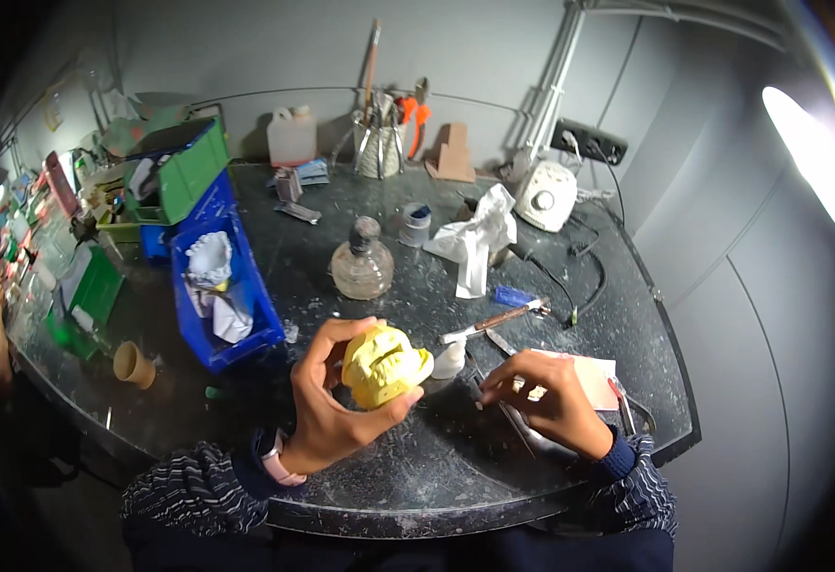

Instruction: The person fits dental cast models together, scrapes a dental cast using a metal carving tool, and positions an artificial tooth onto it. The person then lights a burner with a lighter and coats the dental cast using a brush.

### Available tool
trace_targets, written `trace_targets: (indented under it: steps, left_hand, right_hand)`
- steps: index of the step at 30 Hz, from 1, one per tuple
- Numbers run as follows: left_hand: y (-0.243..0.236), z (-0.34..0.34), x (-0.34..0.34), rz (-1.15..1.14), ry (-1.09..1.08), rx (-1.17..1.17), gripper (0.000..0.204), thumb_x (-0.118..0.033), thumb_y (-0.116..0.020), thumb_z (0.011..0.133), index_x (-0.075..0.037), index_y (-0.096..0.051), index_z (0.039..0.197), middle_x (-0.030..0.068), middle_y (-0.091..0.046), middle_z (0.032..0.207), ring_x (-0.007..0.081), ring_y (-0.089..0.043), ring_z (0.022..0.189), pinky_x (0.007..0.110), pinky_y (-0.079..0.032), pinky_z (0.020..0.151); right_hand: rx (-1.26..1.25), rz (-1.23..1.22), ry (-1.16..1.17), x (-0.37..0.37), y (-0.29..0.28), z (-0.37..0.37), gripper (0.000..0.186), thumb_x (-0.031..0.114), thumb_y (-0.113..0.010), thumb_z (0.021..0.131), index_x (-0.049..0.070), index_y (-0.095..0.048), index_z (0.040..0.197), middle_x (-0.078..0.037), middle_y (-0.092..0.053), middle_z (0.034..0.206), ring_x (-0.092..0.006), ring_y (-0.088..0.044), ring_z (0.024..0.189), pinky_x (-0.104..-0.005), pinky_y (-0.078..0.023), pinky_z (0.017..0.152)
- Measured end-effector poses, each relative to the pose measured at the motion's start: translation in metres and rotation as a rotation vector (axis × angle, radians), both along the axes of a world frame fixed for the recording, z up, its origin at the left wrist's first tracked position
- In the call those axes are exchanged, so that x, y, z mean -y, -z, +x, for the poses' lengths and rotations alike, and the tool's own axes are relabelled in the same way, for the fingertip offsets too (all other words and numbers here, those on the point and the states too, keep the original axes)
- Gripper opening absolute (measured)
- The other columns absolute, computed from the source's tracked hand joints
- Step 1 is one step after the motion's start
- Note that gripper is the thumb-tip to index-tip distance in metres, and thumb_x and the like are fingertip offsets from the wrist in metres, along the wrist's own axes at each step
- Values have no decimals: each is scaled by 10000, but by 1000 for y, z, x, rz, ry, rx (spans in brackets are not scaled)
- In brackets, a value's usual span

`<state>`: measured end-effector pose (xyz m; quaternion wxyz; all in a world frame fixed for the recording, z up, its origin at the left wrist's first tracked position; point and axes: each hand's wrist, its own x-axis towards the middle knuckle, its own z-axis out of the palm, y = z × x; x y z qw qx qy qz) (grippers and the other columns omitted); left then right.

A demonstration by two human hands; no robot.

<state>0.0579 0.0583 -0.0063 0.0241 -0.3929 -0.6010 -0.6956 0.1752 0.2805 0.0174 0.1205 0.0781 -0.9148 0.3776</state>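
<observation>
In my left hand (336, 410) is a yellow dental cast (384, 365), held between the thumb and curled fingers, its ridged arch facing up. My right hand (551, 400) hovers low over the table to its right, fingers bent and drawn together. What they pinch, if anything, I cannot make out. Slim dark tools (513, 415) lie beneath that hand. Just beyond the cast lies a small white lump (449, 360), and behind it a brown-handled tool (494, 322). A pale pink sheet (594, 379) lies partly behind my right hand.
A blue bin (269, 334) with a white cast (209, 259) stands left of a glass burner (363, 267). At the back are a tool holder (379, 148) and a white dial unit (546, 195) with cables. A crumpled white tissue (479, 238) and brown cup (133, 365) also stand there.
</observation>
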Motion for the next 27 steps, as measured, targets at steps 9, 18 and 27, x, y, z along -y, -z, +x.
trace_targets:
  steps: [9, 18, 27]
  left_hand:
    - [4, -21, 14, -85, -26, -178, 584, -104, -828, 645, 22, -510, 1118, 129, -615, 1051, 168, -624, 949, 286, -506, 816]
    - [11, -14, 18, -109, 63, -96, 548, -209, -844, 637, -10, -555, 1058, 130, -632, 1010, 238, -647, 898, 320, -505, 786]
    - [30, -10, 21, -124, 226, 387, 587, -189, -834, 695, 4, -518, 1150, 132, -632, 1048, 168, -625, 980, 307, -502, 874]
  right_hand:
    - [-469, 319, 102, 10, -86, -40, 117, -49, -621, 771, 23, -626, 863, -81, -642, 905, -205, -647, 771, -262, -527, 559]
    - [-455, 658, 32, -31, -149, -289, 337, 256, -537, 916, 134, -542, 1229, -180, -639, 1007, -346, -607, 953, -420, -465, 855]
    - [-263, 476, 12, -89, -132, -494, 307, 274, -580, 840, 103, -647, 1086, -166, -669, 951, -334, -637, 938, -397, -491, 824]
